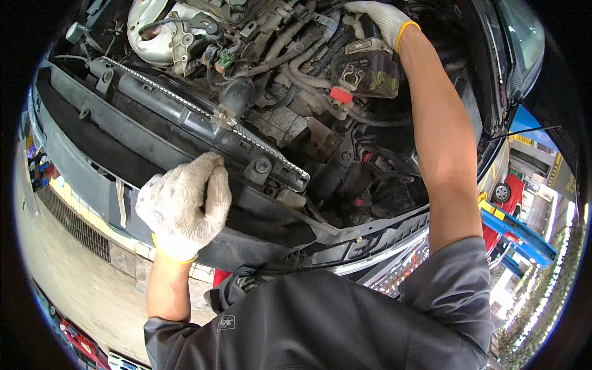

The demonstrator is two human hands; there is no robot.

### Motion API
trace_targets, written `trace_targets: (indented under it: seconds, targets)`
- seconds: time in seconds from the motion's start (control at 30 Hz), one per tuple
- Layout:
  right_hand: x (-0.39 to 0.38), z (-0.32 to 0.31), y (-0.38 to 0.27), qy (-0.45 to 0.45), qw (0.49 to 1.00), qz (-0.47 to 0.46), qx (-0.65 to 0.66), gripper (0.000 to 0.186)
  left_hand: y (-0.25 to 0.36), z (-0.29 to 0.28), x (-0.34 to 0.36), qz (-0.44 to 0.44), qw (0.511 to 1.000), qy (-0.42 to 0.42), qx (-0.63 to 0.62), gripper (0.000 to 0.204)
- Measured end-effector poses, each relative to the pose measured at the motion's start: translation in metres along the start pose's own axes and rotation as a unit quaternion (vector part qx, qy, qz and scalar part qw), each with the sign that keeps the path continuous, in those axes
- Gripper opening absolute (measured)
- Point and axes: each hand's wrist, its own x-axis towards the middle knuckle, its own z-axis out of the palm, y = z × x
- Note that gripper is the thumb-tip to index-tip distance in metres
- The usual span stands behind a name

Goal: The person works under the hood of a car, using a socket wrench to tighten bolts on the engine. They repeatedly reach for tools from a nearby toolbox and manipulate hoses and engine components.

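My left hand (185, 203), in a white knit glove with a yellow cuff, is raised over the car's front crossmember (148, 154). Its fingers are curled and pressed together, and whatever they may hold is hidden. Deep in the engine bay, my right hand (383, 20), gloved the same way, reaches past a black box (370, 74) with a red clip (341, 95). The right fingers stretch leftward over hoses near the picture's upper edge. Their tips are partly lost among the parts there.
The radiator (179, 95) runs slantwise behind the crossmember. A silver metal housing (154, 37) and a black hose (237, 95) lie beyond it. Blue lift parts (518, 234) and a red car (509, 191) stand to the right. A floor grate (74, 222) lies at left.
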Motion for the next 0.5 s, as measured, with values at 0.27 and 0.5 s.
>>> trace_targets:
  seconds: [0.27, 0.5]
  targets:
    - [-0.024, -0.041, 0.023, -0.025, 0.997, -0.012, 0.071, 0.027, 0.004, 0.001, -0.002, -0.004, 1.0, 0.022, -0.009, 0.014]
    - [-0.073, -0.054, 0.055, -0.044, 0.986, -0.063, 0.151, 0.024, 0.012, -0.004, -0.004, -0.021, 0.999, 0.027, 0.016, 0.005]
